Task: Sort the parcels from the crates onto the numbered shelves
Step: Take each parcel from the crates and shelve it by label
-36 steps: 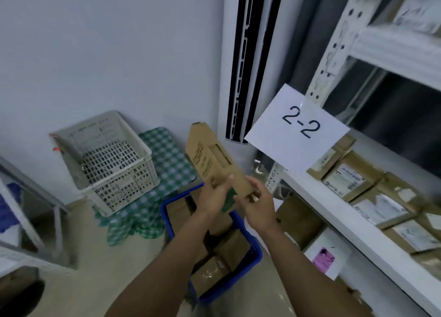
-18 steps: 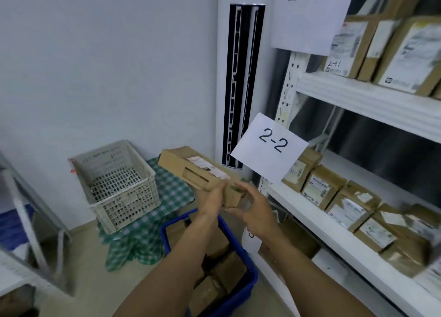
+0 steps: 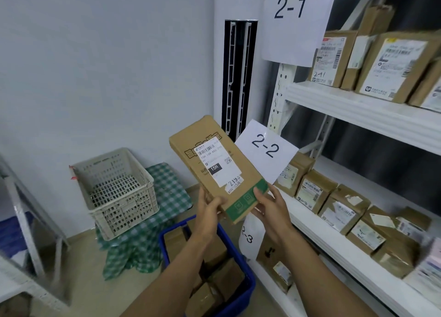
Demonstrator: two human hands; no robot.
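I hold a flat brown cardboard parcel [image 3: 214, 168] up in front of me, its white shipping label facing me. My left hand [image 3: 210, 208] grips its lower left edge and my right hand [image 3: 269, 203] grips its lower right corner by the green band. Below, a blue crate [image 3: 241, 283] holds several brown parcels. To the right stands a white shelf rack with paper signs 2-1 [image 3: 296, 23], 2-2 [image 3: 266, 149] and 2-3 [image 3: 249, 235]. Several labelled parcels stand on the 2-1 shelf [image 3: 358, 106] and the 2-2 shelf [image 3: 334, 240].
An empty grey perforated crate [image 3: 117, 190] sits on a green checked cloth [image 3: 167, 190] by the wall at left. A tall white air conditioner [image 3: 238, 77] stands in the corner. A metal frame [image 3: 26, 221] stands at the far left.
The parcel has been lifted from over the blue crate and turned until its label faces me. My view has risen, bringing the 2-1 shelf into sight.
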